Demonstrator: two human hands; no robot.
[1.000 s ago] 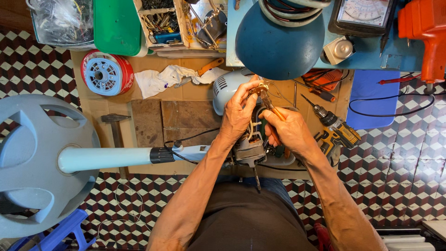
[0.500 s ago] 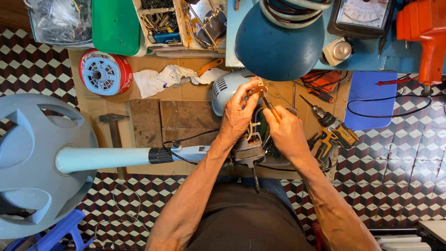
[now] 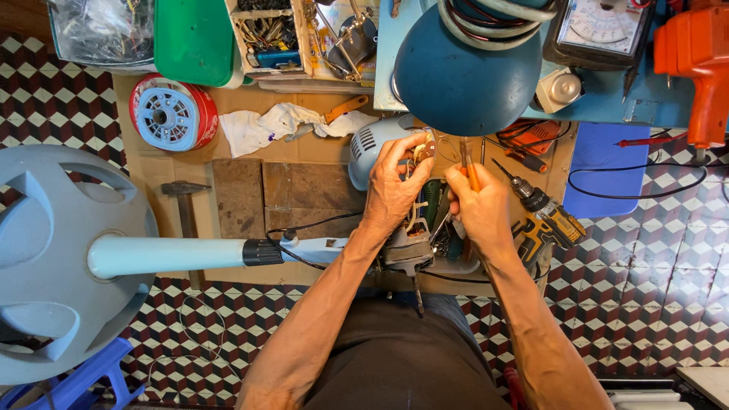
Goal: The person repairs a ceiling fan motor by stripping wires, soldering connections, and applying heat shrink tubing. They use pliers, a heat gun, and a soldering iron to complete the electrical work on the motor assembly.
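My left hand (image 3: 395,190) grips a small brown part with thin copper wires at the top of a fan motor assembly (image 3: 406,247). My right hand (image 3: 480,209) holds an orange-handled tool (image 3: 471,171), its metal tip pointing up toward the wires. The motor's white vented housing (image 3: 370,148) lies just behind my left hand. The fan's light blue pole (image 3: 175,254) runs left to its round base (image 3: 53,258).
A yellow and black cordless drill (image 3: 543,216) lies right of my hands. A hammer (image 3: 184,205), a white rag (image 3: 277,125) and a red-rimmed spool (image 3: 173,114) lie on the bench. A big blue lamp shade (image 3: 467,68), a meter (image 3: 600,30) and an orange tool (image 3: 702,68) sit at the back.
My right hand has shifted slightly right and lifted the orange-handled tool more upright. My left hand keeps hold of the wired part.
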